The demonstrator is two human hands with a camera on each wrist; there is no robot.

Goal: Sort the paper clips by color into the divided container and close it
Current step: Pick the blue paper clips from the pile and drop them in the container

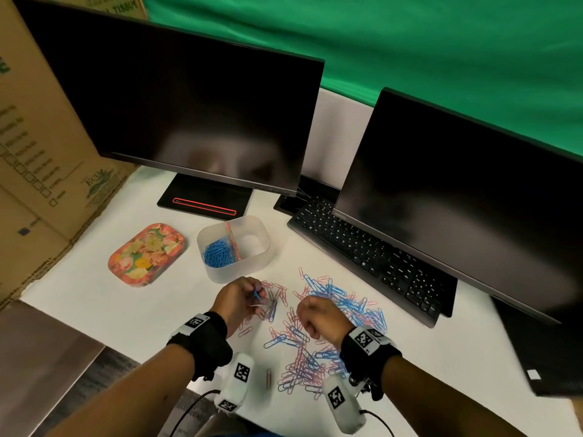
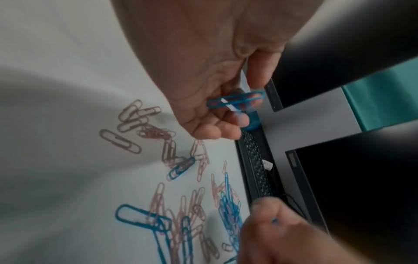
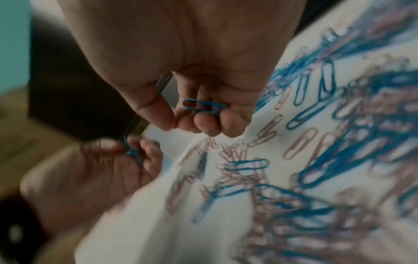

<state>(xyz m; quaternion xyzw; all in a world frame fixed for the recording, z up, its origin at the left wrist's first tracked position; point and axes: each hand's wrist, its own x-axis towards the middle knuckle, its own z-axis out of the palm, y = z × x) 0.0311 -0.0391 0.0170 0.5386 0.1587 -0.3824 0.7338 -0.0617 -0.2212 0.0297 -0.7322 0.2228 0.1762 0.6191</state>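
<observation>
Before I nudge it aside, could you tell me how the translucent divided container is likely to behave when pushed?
The container looks like thin plastic, so probably light and prone to sliding on the smooth white desk. Blue clips fill only its left compartment, so it may pivot. Being low and wide, it seems unlikely to tip.

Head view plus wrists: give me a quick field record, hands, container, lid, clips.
left hand: pinches a blue clip
right hand: fingers curled round a blue clip
container: open, divided; blue clips in left compartment, right one looks empty
lid: floral, lying on the table left of the container
loose clips: mixed blue and pink pile on the white table, in front of the container
</observation>
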